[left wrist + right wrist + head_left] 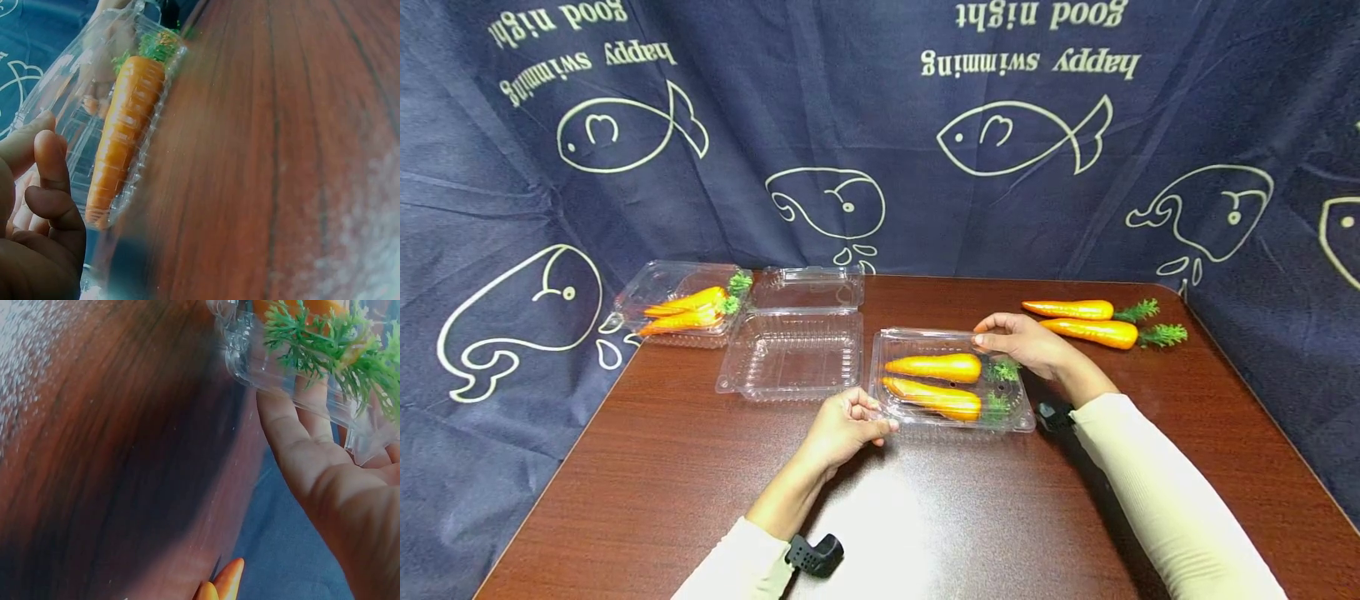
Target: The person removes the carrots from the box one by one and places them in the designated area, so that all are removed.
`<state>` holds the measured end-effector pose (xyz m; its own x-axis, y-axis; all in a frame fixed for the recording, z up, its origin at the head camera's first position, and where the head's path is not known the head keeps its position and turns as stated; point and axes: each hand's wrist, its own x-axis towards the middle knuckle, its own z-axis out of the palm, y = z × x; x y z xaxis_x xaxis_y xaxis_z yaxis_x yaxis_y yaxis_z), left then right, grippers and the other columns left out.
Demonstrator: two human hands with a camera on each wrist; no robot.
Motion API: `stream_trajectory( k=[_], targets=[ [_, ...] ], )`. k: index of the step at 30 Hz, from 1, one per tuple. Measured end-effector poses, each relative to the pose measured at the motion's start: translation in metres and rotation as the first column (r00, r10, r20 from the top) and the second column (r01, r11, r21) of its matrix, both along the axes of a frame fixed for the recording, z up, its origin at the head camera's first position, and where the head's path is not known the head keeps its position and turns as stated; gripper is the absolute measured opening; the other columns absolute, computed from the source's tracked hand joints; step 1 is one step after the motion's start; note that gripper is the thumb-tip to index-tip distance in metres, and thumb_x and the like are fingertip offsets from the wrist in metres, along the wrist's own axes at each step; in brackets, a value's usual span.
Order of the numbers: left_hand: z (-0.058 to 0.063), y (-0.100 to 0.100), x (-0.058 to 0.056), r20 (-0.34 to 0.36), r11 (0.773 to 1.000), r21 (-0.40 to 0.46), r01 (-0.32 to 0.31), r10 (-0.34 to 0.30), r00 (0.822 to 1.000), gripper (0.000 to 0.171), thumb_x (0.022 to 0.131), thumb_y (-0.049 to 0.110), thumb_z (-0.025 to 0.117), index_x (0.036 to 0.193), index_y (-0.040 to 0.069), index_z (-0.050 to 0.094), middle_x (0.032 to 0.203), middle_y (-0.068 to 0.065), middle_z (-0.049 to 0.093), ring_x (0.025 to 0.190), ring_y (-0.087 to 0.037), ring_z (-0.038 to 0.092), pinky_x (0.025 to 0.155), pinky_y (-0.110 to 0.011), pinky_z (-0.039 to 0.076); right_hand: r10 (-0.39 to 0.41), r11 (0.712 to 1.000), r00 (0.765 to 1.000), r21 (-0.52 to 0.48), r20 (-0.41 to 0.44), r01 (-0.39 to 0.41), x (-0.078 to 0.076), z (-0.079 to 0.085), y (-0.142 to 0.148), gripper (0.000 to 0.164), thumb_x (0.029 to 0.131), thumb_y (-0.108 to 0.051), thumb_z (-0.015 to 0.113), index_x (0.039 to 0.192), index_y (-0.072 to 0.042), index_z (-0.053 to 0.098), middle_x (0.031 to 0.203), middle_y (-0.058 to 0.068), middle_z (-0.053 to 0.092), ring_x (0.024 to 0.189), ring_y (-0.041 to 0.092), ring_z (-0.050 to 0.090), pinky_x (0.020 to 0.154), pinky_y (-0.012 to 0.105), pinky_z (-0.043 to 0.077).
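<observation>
A clear plastic clamshell box (917, 425) lies in the middle of the table in the head view, its lid over two orange carrots (934, 367) with green tops. At its near left corner my left hand (847, 425) pinches the rim between thumb and finger. My right hand (1026, 343) grips the far right edge, fingers round the back and thumb at the rim. From the left wrist, one carrot (125, 131) shows through the ribbed side wall. The right wrist view has the green leaves (331, 350) close to the fingers of that hand.
Left of the box stands an open clamshell (797, 354), its lid folded back. Beyond it, at the far left corner, another clamshell (647, 279) holds carrots. Two loose carrots (1086, 333) lie at the back right. A dark blue printed curtain (910, 225) hangs behind the table.
</observation>
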<state>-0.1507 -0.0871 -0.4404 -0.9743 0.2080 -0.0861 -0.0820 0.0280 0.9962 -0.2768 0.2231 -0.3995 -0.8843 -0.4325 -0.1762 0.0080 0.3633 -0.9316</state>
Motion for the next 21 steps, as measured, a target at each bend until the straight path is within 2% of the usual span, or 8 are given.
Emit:
stream_trajectory(
  k=[6, 13, 21],
  targets=[
    [0.0005, -0.0009, -0.0013, -0.008, 1.000, -0.019, 0.014, -0.014, 1.000, 0.026, 0.079, -0.003, 0.078, 0.088, 0.004, 0.054, 0.068, -0.003, 0.069, 0.055, -0.012, 0.062, 0.056, -0.022, 0.046, 0.003, 1.000, 1.000, -0.007, 0.004, -0.003, -0.0015, -0.0003, 0.0001, 0.035, 0.098, -0.014, 0.063, 0.122, 0.008, 0.053, 0.106, 0.010, 0.066, 0.101, 0.024, 0.063, 0.094, 0.041, 0.050],
    [0.0040, 0.0001, -0.0010, 0.006, 0.999, -0.041, 0.011, -0.011, 1.000, 0.023, 0.081, 0.003, 0.078, 0.088, 0.005, 0.055, 0.062, 0.000, 0.064, 0.054, -0.011, 0.061, 0.051, -0.020, 0.038, -0.004, 1.000, 1.000, -0.007, 0.002, 0.004, -0.0019, 0.0000, 0.0017, 0.033, 0.099, -0.015, 0.062, 0.121, 0.008, 0.053, 0.104, 0.010, 0.065, 0.097, 0.019, 0.063, 0.093, 0.040, 0.050],
    [0.0060, -0.0018, 0.0035, 0.013, 0.996, -0.019, 0.091, -0.091, 0.996, 0.031, 0.082, 0.000, 0.073, 0.104, -0.002, 0.052, 0.078, -0.005, 0.070, 0.063, -0.016, 0.065, 0.060, -0.026, 0.049, 0.006, 1.000, 1.000, -0.028, -0.009, -0.007, 0.0001, 0.0004, 0.0030, 0.034, 0.099, -0.014, 0.062, 0.121, 0.010, 0.051, 0.108, 0.013, 0.064, 0.098, 0.019, 0.063, 0.095, 0.043, 0.049]
  ],
)
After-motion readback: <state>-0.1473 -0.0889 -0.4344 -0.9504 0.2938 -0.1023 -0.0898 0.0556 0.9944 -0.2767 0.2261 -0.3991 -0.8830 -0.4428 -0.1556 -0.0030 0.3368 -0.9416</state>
